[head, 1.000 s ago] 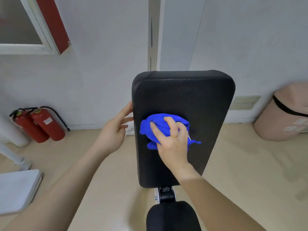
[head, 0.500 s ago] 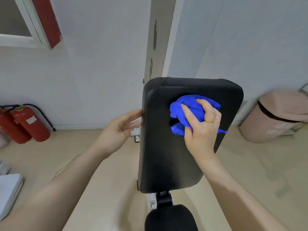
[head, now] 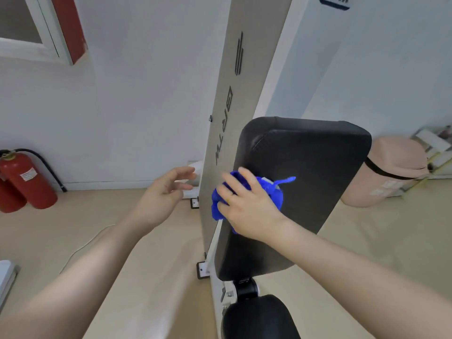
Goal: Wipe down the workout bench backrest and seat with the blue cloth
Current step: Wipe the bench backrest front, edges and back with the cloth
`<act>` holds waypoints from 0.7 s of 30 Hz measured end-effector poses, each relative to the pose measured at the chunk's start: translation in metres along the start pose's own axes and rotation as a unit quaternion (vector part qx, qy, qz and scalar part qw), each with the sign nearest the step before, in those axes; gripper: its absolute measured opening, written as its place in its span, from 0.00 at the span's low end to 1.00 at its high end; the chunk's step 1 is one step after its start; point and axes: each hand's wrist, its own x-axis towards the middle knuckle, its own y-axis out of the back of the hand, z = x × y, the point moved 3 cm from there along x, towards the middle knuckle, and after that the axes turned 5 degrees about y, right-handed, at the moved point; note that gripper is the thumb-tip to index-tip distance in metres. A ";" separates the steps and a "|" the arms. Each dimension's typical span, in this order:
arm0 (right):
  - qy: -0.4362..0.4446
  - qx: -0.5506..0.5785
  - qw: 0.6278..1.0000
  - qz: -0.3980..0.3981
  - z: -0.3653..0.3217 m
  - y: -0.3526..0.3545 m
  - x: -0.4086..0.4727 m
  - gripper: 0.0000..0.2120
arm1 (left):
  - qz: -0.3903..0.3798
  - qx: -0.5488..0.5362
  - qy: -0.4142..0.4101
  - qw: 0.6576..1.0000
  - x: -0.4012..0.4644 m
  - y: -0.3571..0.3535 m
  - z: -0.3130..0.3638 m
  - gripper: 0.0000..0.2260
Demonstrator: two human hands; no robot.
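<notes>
The black padded backrest (head: 315,182) of the workout bench stands raised in the middle right of the head view. Below it, the black seat pad (head: 259,319) shows at the bottom edge. My right hand (head: 247,204) presses the bunched blue cloth (head: 274,192) against the backrest's left edge, about halfway up. The hand covers most of the cloth. My left hand (head: 163,199) hovers left of the backrest, fingers spread, touching nothing.
A tall beige panel (head: 234,118) with dark lettering rises just behind the backrest's left side. Red fire extinguishers (head: 24,182) stand by the wall at far left. A pink lidded bin (head: 391,172) sits at right. A white cable (head: 80,248) lies on the floor.
My right hand has swept the cloth from the backrest's upper middle down to its left edge. My left hand has come off the backrest's side. The view has tilted up and shifted left.
</notes>
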 end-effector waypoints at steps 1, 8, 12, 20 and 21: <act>-0.038 -0.015 0.999 0.034 0.020 0.014 0.013 0.03 | 0.003 0.001 0.001 1.000 0.000 0.004 -0.001 0.24; -0.239 -0.045 0.970 -0.014 0.075 0.053 0.061 0.03 | -0.024 0.019 -0.001 1.000 0.006 -0.005 0.012 0.21; -0.079 -0.070 0.985 -0.138 0.010 0.017 0.033 0.06 | -0.028 0.024 -0.013 0.999 0.005 -0.011 0.017 0.20; -0.156 -0.018 0.987 0.036 0.045 0.044 0.032 0.08 | -0.037 0.020 -0.019 0.999 -0.002 -0.024 0.024 0.21; -0.222 0.000 0.972 0.082 0.069 0.055 0.029 0.08 | -0.049 0.026 -0.025 0.998 -0.002 -0.028 0.030 0.20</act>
